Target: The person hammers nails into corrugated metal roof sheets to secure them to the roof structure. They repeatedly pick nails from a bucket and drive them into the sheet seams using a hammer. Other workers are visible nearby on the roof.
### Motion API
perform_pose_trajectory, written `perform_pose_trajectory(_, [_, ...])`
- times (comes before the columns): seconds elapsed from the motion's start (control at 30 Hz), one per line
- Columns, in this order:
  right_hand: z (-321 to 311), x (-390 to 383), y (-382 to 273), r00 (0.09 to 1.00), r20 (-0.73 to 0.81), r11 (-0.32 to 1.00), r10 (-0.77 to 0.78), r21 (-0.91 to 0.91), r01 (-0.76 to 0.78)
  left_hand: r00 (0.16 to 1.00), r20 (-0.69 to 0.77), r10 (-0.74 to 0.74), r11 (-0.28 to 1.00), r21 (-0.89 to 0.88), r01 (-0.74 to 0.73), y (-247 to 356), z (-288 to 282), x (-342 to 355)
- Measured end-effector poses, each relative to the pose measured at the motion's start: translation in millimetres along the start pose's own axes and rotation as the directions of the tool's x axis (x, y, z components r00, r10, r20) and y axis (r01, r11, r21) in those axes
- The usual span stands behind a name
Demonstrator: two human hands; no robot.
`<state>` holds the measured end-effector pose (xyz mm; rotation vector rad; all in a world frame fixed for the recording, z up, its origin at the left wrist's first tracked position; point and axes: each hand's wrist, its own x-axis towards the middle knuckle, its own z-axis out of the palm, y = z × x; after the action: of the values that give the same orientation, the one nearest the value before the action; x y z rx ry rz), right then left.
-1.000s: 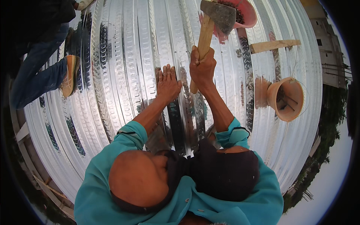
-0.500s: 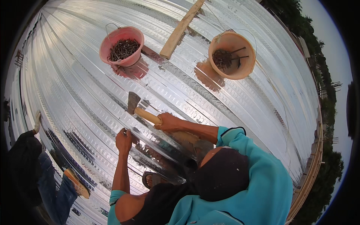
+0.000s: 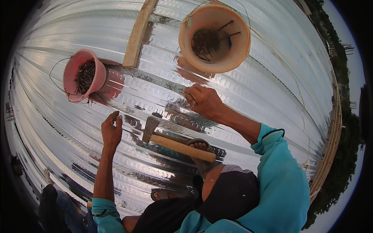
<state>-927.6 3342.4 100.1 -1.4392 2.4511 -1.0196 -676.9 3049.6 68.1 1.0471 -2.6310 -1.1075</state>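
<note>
Reaching out over ribbed metal sheets (image 3: 272,105), with the hatchet (image 3: 181,147) lying beside one sandaled foot (image 3: 201,145).
Our left grip (image 3: 111,133) hangs near the pink bucket (image 3: 100,75), thumb and forefinger close; our right grip (image 3: 205,101) curls near the orange bucket (image 3: 221,60), and we cannot tell whether either is grasping anything. Both buckets contain thin dark pieces; a wooden plank (image 3: 138,33) lies between them.

This looks an outdoor building site — ribbed metal decking (image 3: 272,89) underfoot, a hatchet (image 3: 182,148) and wooden plank (image 3: 138,35) upon it, trees (image 3: 339,169) beyond its edge.
</note>
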Motion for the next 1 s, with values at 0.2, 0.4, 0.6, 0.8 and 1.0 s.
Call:
perform_pose_trajectory(0.2, [-79,101,211,0.769,0.468,0.787,0.436,-0.613,-0.073,0.992,0.124,-0.016,0.995,-0.097,0.028,28,35,-9])
perform_pose_trajectory(0.4, [-32,119,258,0.896,0.339,0.699,0.287,-0.714,0.046,0.992,0.057,-0.11,0.993,-0.042,0.112,1,13,-31])
perform_pose_trajectory(0.6, [-17,123,309,0.94,0.122,0.84,0.318,-0.496,-0.219,0.984,0.112,-0.138,0.989,-0.036,0.143,-14,17,-41])
perform_pose_trajectory(0.8, [-69,116,325,0.874,0.449,0.843,0.186,-0.529,0.093,0.988,0.152,-0.034,0.986,-0.158,0.058,0,44,-29])
perform_pose_trajectory(1.0, [-137,131,196,0.488,0.585,0.561,0.648,0.067,-0.825,0.988,0.144,-0.056,0.958,-0.27,0.094,27,24,-23])
